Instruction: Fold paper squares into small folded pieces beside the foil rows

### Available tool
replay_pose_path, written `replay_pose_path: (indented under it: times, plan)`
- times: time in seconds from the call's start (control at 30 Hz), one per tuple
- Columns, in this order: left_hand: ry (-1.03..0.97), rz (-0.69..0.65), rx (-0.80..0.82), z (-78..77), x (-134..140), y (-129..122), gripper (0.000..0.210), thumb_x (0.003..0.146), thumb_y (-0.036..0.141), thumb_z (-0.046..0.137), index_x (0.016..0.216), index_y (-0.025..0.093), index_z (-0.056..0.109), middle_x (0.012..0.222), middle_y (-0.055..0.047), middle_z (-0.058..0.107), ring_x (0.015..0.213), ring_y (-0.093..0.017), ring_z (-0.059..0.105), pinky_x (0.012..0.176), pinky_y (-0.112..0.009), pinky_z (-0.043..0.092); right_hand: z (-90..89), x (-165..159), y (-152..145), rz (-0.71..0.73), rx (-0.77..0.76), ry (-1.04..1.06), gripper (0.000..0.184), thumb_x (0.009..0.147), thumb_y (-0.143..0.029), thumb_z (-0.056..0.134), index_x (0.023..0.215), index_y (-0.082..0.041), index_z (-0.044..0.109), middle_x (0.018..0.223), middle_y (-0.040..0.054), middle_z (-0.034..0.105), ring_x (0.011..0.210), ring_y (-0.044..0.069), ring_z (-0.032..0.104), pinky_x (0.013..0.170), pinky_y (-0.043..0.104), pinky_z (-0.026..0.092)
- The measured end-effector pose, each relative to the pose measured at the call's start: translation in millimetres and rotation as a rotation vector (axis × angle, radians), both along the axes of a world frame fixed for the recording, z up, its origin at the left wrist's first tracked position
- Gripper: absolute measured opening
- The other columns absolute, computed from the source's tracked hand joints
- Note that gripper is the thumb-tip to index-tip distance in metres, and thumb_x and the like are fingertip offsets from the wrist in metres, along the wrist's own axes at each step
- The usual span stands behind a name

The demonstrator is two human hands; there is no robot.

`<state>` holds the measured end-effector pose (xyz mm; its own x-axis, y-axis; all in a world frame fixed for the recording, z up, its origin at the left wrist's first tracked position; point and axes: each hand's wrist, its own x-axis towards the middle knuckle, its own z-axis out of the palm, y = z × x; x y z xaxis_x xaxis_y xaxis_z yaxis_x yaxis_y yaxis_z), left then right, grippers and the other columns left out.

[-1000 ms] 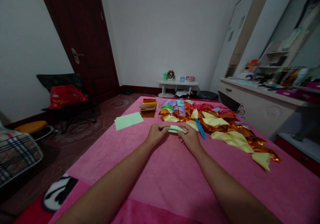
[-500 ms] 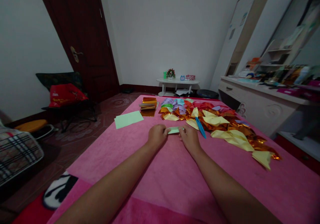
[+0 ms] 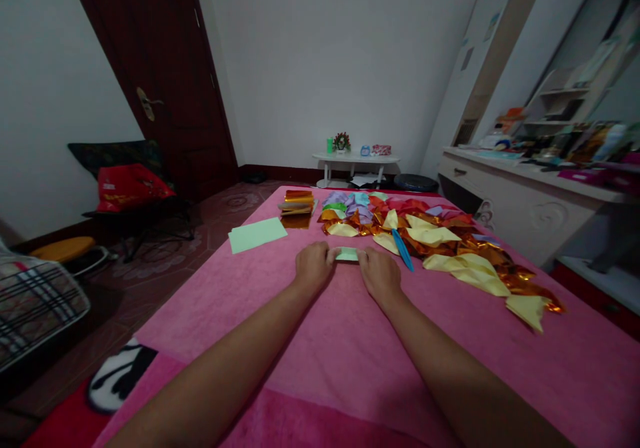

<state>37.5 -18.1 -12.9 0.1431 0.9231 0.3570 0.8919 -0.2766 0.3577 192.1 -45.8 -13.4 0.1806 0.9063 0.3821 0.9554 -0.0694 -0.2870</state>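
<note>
A narrow folded strip of pale green paper spans the gap between my two hands, just above the pink cloth. My left hand is closed on its left end, the thumb lying on top. At the other end my right hand pinches the strip in the same way. Pale green paper sheets lie flat to the left of my hands. Beyond my right hand rests a blue pointed tool, beside several folded yellow papers.
A pink cloth covers the table. A stack of gold foil sheets sits behind the green sheets. Crumpled orange foil and coloured paper pieces spread across the back and right. A white dresser stands at right, a red bag on a chair at left.
The green strip now shows its broad face more evenly, with both thumbs pressed on its ends. My hands stay in nearly the same place; the view has shifted slightly.
</note>
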Motion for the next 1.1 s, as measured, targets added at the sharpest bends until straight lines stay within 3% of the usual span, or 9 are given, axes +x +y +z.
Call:
replay_pose_path:
  times: [0.43, 1.1]
  plan:
    - [0.004, -0.07, 0.011, 2.2, 1.9, -2.1, 0.038, 0.093, 0.039, 0.038, 0.079, 0.018, 0.066, 0.085, -0.008, 0.069, 0.077, -0.019, 0.06, 0.063, -0.027, 0.031, 2.0, -4.0, -2.9, 0.003, -0.008, -0.151, 0.039, 0.094, -0.028, 0.034, 0.081, -0.016, 0.068, 0.075, 0.0134, 0.071, 0.071, 0.022, 0.067, 0.059, 0.028, 0.038]
    - [-0.082, -0.062, -0.011, 0.4, 3.0, 0.1, 0.042, 0.093, 0.038, 0.035, 0.078, 0.018, 0.068, 0.08, -0.007, 0.071, 0.071, -0.018, 0.06, 0.059, -0.026, 0.031, -2.7, 0.2, -1.6, 0.141, 0.119, -0.075, 0.036, 0.095, -0.026, 0.038, 0.073, -0.017, 0.065, 0.066, 0.007, 0.068, 0.06, 0.015, 0.059, 0.057, 0.026, 0.029]
